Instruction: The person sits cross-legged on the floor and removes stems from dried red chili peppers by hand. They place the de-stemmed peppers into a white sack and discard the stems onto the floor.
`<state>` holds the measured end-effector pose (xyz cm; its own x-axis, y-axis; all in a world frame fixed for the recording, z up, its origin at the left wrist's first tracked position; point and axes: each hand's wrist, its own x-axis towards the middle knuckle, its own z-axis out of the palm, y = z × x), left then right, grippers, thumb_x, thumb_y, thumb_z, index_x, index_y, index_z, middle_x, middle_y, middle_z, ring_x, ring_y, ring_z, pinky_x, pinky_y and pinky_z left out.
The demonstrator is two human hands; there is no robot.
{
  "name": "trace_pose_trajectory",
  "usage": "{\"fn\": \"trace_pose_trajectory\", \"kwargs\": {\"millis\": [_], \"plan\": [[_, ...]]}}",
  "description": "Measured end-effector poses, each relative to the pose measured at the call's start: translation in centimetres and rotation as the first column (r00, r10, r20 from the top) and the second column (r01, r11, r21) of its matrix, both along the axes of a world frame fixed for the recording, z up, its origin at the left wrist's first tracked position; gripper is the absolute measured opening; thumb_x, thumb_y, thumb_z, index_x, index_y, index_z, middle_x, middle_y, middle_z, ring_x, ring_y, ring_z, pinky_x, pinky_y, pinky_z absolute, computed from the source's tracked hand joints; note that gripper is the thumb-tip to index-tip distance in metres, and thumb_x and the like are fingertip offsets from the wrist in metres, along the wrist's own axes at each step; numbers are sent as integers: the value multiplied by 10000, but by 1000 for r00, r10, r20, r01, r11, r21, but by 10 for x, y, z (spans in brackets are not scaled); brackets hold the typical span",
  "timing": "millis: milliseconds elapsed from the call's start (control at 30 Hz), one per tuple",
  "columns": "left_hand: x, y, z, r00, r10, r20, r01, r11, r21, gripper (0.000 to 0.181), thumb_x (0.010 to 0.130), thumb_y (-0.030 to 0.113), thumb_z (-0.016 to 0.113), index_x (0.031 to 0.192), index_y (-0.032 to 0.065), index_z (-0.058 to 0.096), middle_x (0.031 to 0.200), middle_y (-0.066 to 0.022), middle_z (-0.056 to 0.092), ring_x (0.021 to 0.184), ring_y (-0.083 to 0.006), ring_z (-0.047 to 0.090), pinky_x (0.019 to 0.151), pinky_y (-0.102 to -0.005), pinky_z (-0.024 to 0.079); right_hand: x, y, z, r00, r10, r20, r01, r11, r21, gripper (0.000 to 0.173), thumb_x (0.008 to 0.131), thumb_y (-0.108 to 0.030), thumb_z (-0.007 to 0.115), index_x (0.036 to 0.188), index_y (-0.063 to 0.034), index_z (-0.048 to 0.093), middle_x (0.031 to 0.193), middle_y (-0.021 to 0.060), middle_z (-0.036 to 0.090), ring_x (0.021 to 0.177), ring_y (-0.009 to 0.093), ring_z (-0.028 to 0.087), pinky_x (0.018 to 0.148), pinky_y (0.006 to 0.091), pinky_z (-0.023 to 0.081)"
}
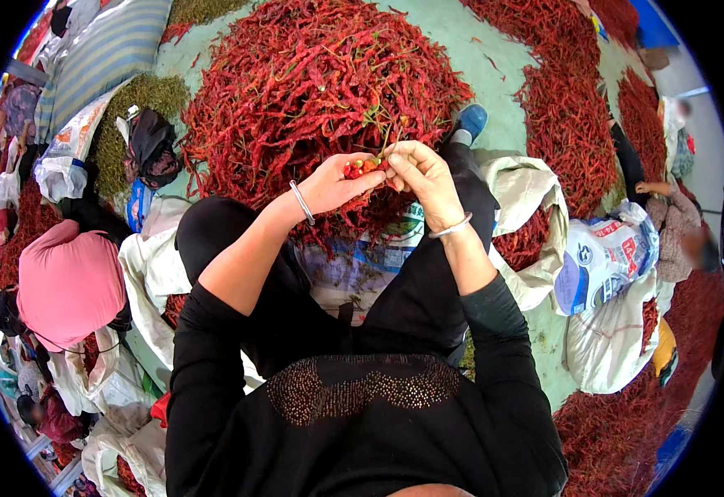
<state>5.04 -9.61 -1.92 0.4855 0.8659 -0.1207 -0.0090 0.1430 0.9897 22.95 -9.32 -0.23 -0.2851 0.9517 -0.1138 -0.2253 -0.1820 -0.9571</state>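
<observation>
My left hand [343, 180], with a silver bangle at the wrist, is closed around several red chili peppers [362, 168] whose cut-looking pale ends show between thumb and fingers. Touching it on the right, my right hand [414, 171] pinches thin green chili stems [386, 146] between thumb and fingertips; a bangle circles this wrist too. Both hands are over the near edge of a large heap of red chili peppers [324, 81]. Beneath the hands, a printed plastic sack [362, 261] lies between my legs, with green bits scattered on it.
Open white woven sacks holding red chilies stand at my left [150, 261] and right [523, 174]. A person in pink [69, 282] sits at the left; another person [676, 230] is at the far right. More chili heaps [567, 105] and a pile of green stems [150, 93] lie on the floor.
</observation>
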Motion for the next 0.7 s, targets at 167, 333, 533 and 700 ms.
{"fn": "trace_pose_trajectory", "kwargs": {"millis": [167,333,533,700], "plan": [[-1,3,-11,998,-62,18,64,991,-114,205,891,166,575,1002,-5,589,808,42,582,712,-20,490,640,-189,414,4,7,-25,983,-23,182,-8,986,166,89,866,-100,593,804,-43,565,661,-24,537,573,34,471,526,191,386],[5,-5,-12,992,-128,-8,126,983,-136,217,891,187,580,1003,1,593,750,25,578,670,-26,504,607,-194,415,13,27,-56,526,-599,604,-140,639,756,109,762,-96,580,720,-31,504,729,159,516,688,351,536,607,416,439],[-11,8,9,974,-183,132,217,919,-330,220,916,204,523,1015,11,564,763,-42,615,637,-98,583,552,-227,471,29,7,-47,999,-24,22,26,995,-96,104,866,-115,595,927,-32,609,799,5,611,651,45,503,571,191,391],[-2,12,-16,960,-274,-49,265,954,-144,204,893,246,563,938,50,600,725,-8,597,598,-62,518,553,-234,424,25,7,-10,979,180,95,-169,978,-120,174,845,-108,610,988,-12,636,812,5,621,648,47,512,574,186,406]]}}
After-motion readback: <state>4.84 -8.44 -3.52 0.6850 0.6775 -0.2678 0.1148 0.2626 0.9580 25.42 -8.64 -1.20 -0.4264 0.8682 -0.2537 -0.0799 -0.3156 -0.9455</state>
